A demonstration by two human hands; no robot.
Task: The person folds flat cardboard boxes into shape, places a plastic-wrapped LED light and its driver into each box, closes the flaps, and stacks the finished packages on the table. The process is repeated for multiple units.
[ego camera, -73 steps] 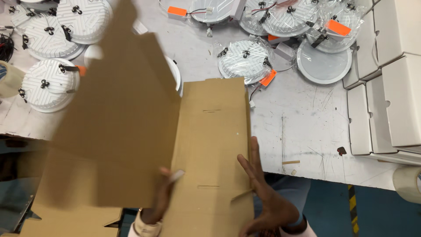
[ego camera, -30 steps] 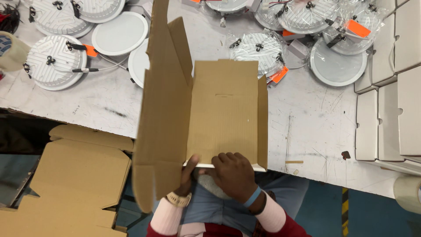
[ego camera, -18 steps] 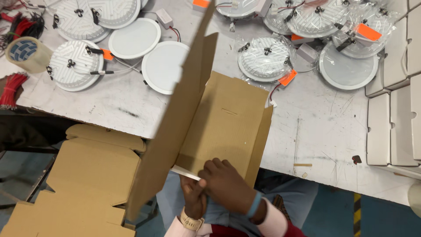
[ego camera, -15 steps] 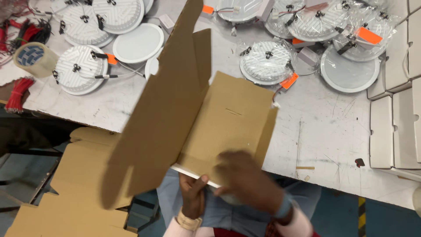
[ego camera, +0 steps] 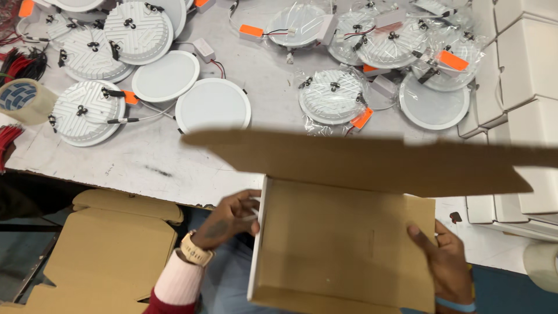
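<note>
Head view, single frame.

Cardboard box blank [ego camera: 343,244]: brown, partly folded, held flat over the person's lap at the near edge of the bench [ego camera: 145,157]. One long flap [ego camera: 372,160] stands up across its far side and hides part of the bench top behind it.

Left hand [ego camera: 235,212]: fingers curled round the left edge of the blank, gripping it; a pale wristwatch [ego camera: 195,253] sits on the wrist.

Right hand [ego camera: 444,259]: closed on the right edge of the blank, thumb on top.

On the bench: round white LED downlights, some face up [ego camera: 213,106], some back up with ribbed housings [ego camera: 87,111], several in clear plastic bags [ego camera: 332,96] with orange tags. Tape roll [ego camera: 23,100] at the left edge. White cartons [ego camera: 529,64] stacked along the right.

Below the bench, left: further flat cardboard blanks [ego camera: 110,256] lying on the floor.
</note>
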